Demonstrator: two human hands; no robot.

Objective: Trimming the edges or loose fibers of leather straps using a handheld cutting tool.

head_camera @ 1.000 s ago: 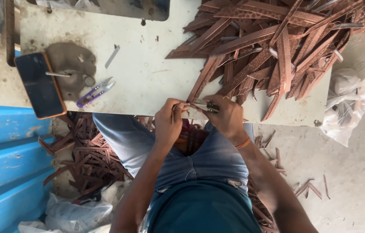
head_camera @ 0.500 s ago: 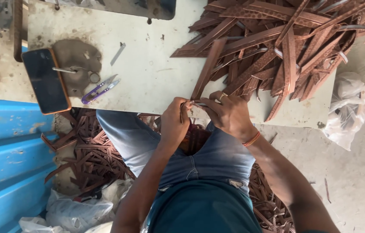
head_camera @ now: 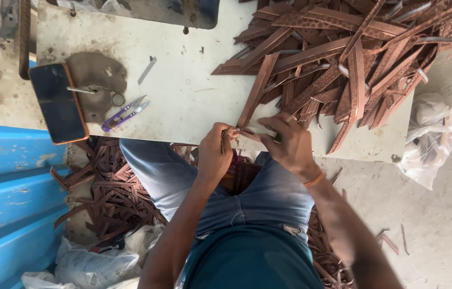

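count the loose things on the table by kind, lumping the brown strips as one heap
heap of brown leather strips: 1, one strip pinched by the left hand and right hand
phone: 1
purple thread snips: 1
metal ring: 1
flat metal sliver: 1
total: 5

Bare forearms; orange band point(head_camera: 314, 179) on right wrist; blue jeans point(head_camera: 247, 198); teal shirt point(head_camera: 252, 262).
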